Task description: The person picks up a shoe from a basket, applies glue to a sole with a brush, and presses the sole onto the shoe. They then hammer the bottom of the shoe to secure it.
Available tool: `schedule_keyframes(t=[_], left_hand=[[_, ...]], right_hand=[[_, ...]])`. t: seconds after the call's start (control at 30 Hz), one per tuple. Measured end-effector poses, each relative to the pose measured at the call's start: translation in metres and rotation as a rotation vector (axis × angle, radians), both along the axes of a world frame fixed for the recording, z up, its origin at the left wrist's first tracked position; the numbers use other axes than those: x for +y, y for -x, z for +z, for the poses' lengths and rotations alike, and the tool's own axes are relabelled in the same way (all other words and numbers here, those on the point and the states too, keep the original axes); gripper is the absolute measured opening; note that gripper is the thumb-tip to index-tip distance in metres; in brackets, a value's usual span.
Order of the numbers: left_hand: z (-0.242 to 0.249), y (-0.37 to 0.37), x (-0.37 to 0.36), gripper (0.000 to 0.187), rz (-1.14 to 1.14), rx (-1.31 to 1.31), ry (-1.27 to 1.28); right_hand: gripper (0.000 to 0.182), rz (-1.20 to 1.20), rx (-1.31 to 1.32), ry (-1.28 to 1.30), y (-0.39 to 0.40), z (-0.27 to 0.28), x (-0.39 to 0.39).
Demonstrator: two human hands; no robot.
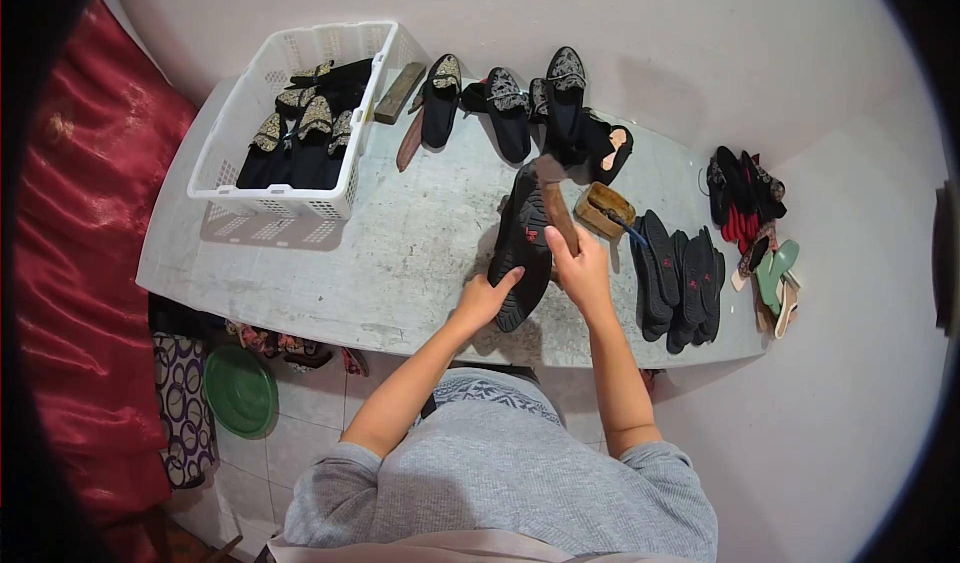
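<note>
1. At the far left of the surface stood the white basket, holding several black embroidered shoes; it was well apart from my hands, so nothing there could catch my swing.

2. Just right of the basket lay a wooden block, and beyond it a row of finished embroidered shoes along the wall. I judged it wise to keep my strokes short so the hammer stayed clear of that row.

3. My left hand lay on the near end of the black shoe, fingers spread flat over the sole and thumb at its edge. The shoe rested sole-up near the middle of the surface. Pressing it down firmly seemed to me the key: a sole that shifts takes a crooked blow.

4. My right hand was closed round the handle of the wooden-handled hammer, whose head hung over the far half of the sole. I thought it best to strike well ahead of my left fingers and to land the face flat.

5. Just right of the hammer sat a wooden brush, then a stack of black soles near my right wrist.

6. Farthest right lay a heap of shoe uppers and some pale green insoles.
</note>
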State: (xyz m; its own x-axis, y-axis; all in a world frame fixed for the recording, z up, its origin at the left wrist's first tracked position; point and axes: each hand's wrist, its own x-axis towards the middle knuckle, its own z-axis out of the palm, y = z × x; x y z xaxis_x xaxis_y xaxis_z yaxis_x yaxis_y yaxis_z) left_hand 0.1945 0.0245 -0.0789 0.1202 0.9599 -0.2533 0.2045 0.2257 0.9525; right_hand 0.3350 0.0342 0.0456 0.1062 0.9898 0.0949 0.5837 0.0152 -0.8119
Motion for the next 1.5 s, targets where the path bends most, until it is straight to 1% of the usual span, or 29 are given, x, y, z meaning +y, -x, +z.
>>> schedule_keyframes(t=[0.07, 0.1, 0.13, 0.2, 0.23, 0.27, 0.33, 0.37, 0.4, 0.47, 0.53, 0.6, 0.7, 0.77, 0.8, 0.83, 0.87, 0.93, 0.97, 1.03, 1.07, 1.13, 1.17, 1.27, 1.37, 1.4, 1.43, 1.47, 1.5], left_hand=[[0.002, 0.002, 0.000, 0.076, 0.010, 0.016, -0.021], [0.011, 0.006, 0.002, 0.071, -0.069, 0.048, 0.076], [0.016, 0.008, 0.002, 0.067, -0.149, 0.080, 0.172], [0.012, 0.005, 0.000, 0.068, -0.117, 0.069, 0.122], [0.011, 0.005, 0.001, 0.069, -0.081, 0.057, 0.073], [0.008, 0.005, -0.001, 0.069, -0.078, 0.055, 0.076], [0.010, 0.006, -0.001, 0.070, -0.082, 0.048, 0.078], [0.006, 0.005, -0.001, 0.070, -0.082, 0.048, 0.081], [-0.001, 0.003, 0.000, 0.075, -0.052, 0.062, 0.085], [-0.004, 0.002, 0.002, 0.080, -0.028, 0.077, 0.088], [0.000, 0.003, 0.002, 0.083, -0.036, 0.041, 0.099], [0.005, 0.003, -0.001, 0.083, -0.044, 0.010, 0.072], [0.001, 0.002, 0.002, 0.081, -0.033, -0.003, 0.050], [-0.004, 0.002, 0.003, 0.079, -0.026, 0.013, 0.058], [0.004, 0.004, 0.004, 0.069, -0.070, 0.035, 0.101], [0.010, 0.006, 0.003, 0.059, -0.116, 0.057, 0.145], [0.012, 0.006, 0.001, 0.059, -0.121, 0.058, 0.146], [0.016, 0.008, 0.001, 0.059, -0.137, 0.030, 0.147], [0.019, 0.007, 0.002, 0.059, -0.132, 0.029, 0.148], [0.024, 0.007, -0.002, 0.071, -0.047, 0.058, -0.016], [0.015, 0.006, -0.003, 0.071, -0.048, 0.061, -0.010], [0.002, 0.002, 0.001, 0.070, -0.036, -0.007, -0.043], [-0.005, 0.002, 0.002, 0.070, -0.043, -0.007, -0.045], [0.002, 0.003, 0.003, 0.070, -0.070, 0.059, 0.014], [0.013, 0.006, -0.003, 0.067, -0.039, -0.017, 0.113], [0.023, 0.010, -0.007, 0.062, -0.075, -0.189, 0.183], [0.027, 0.013, -0.011, 0.058, -0.112, -0.360, 0.253], [0.021, 0.014, -0.015, 0.058, -0.112, -0.361, 0.253], [0.015, 0.014, -0.019, 0.054, -0.121, -0.438, 0.217]], right_hand=[[0.037, -0.002, 0.184, -0.109, 0.002, -0.001, -0.004], [0.037, 0.048, 0.215, -0.189, -0.002, -0.017, -0.004], [0.037, 0.049, 0.214, -0.189, -0.001, -0.025, -0.006], [0.038, 0.041, 0.116, -0.177, 0.002, -0.037, -0.007], [0.040, 0.044, 0.104, 0.042, -0.002, -0.037, -0.004], [0.040, 0.047, 0.103, 0.045, -0.007, -0.038, -0.009], [0.042, -0.017, 0.394, 0.249, -0.004, -0.012, -0.020], [0.040, -0.040, 0.464, 0.145, -0.002, -0.013, -0.025], [0.040, -0.043, 0.465, 0.146, -0.005, -0.022, -0.028], [0.039, 0.090, 0.381, -0.217, -0.017, -0.059, -0.029], [0.033, 0.056, 0.067, -0.177, -0.010, -0.043, -0.035], [0.030, 0.045, 0.119, 0.128, -0.014, -0.038, -0.038], [0.031, 0.033, 0.179, -0.026, -0.006, -0.019, -0.053], [0.032, 0.078, 0.149, -0.115, -0.008, -0.031, -0.057], [0.033, 0.119, 0.115, -0.208, -0.007, -0.031, -0.057], [0.034, 0.078, -0.016, -0.040, -0.006, -0.024, -0.058], [0.034, 0.072, -0.016, -0.038, -0.008, -0.026, -0.058], [0.035, 0.050, 0.064, 0.234, -0.012, -0.027, -0.055], [0.035, 0.055, 0.063, 0.236, -0.014, -0.024, -0.056], [0.037, 0.149, 0.163, 0.030, -0.009, -0.010, -0.065], [0.037, 0.148, 0.166, 0.035, -0.007, -0.012, -0.066], [0.039, 0.096, -0.059, 0.017, -0.002, -0.015, -0.066], [0.038, 0.087, -0.134, 0.196, -0.003, -0.012, -0.061], [0.034, 0.070, -0.001, 0.040, 0.007, -0.008, -0.061], [0.033, 0.090, 0.028, 0.116, 0.006, -0.002, -0.059], [0.033, 0.092, 0.024, 0.111, 0.003, -0.006, -0.056], [0.031, 0.063, -0.062, -0.012, 0.000, -0.016, -0.054], [0.030, 0.032, -0.146, -0.131, -0.002, -0.023, -0.053], [0.030, 0.030, -0.145, -0.129, -0.004, -0.026, -0.051]])
